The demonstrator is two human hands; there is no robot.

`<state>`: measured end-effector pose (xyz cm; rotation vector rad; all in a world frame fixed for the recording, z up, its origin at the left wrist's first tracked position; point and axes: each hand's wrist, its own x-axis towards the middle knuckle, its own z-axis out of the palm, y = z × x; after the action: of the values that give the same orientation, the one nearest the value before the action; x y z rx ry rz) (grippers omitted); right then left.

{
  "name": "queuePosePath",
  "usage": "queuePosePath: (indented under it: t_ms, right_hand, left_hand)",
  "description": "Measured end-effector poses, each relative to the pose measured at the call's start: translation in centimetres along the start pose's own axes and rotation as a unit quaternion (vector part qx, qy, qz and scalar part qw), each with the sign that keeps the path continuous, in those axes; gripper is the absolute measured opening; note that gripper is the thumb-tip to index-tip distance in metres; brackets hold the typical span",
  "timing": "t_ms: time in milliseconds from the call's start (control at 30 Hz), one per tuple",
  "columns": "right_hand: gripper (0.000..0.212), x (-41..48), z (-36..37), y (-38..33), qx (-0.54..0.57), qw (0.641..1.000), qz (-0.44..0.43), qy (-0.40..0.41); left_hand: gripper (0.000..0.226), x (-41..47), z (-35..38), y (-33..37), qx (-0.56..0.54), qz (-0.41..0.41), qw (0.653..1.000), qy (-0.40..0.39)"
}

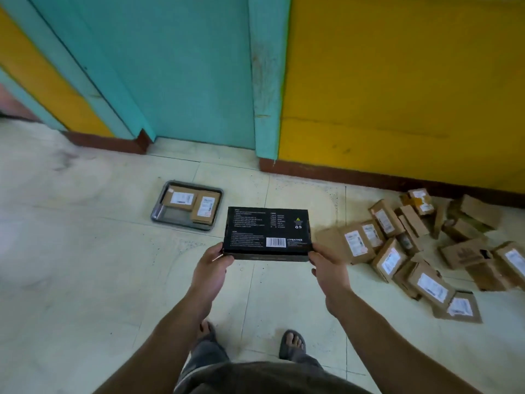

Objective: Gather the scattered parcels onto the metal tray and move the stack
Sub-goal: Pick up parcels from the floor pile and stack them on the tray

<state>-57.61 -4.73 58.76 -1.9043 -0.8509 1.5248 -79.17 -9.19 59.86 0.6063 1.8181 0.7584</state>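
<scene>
So we stood on the pale tiled floor with a flat black box out in front of us, held level in the air by both hands. The left hand gripped the near left corner, with the thumb lying on top and the other fingers tucked under the box where we couldn't see them. The right hand did the same at the near right corner, thumb against the edge and fingers curled round underneath. The printed side faced up: small white text, a barcode sticker near the right hand and a yellow warning triangle.

The metal tray sat on the floor ahead and a bit to the left, just in front of the teal door. Two brown parcels were already in it, side by side along the far part. These were the left parcel and the right parcel, each with a white label up. The near left part of the tray was bare metal. The box was near the tray's right edge but up in the air, not touching it.

Off to the right, a heap of parcels lay at the foot of the yellow wall — tipped every which way, some labels up, some on their sides. At the bottom we could see a sandalled foot.
</scene>
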Motion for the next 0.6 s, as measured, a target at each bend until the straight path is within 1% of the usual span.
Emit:
queuePosePath:
  t_ms: [167,333,500,600]
  right_hand:
    - [0.026,-1.9,9.2,-0.6,-0.037,0.999,-0.011,-0.037]
    - [0.025,-4.3,20.4,-1.1,-0.073,0.996,-0.011,-0.06]
    - [0.021,-5.0,28.5,-2.1,-0.104,0.993,-0.008,-0.058]
    - [0.022,-4.7,32.0,-3.5,-0.107,0.992,-0.008,-0.069]
  left_hand:
    - [0.027,0.5,-9.0,-2.2,-0.071,-0.021,0.996,0.04]
    - [0.023,2.6,-19.8,-4.7,-0.116,-0.031,0.991,0.052]
    - [0.026,5.9,-27.4,-6.3,-0.132,-0.052,0.988,0.053]
    - [0.027,8.2,-30.3,-6.1,-0.139,-0.056,0.988,0.046]
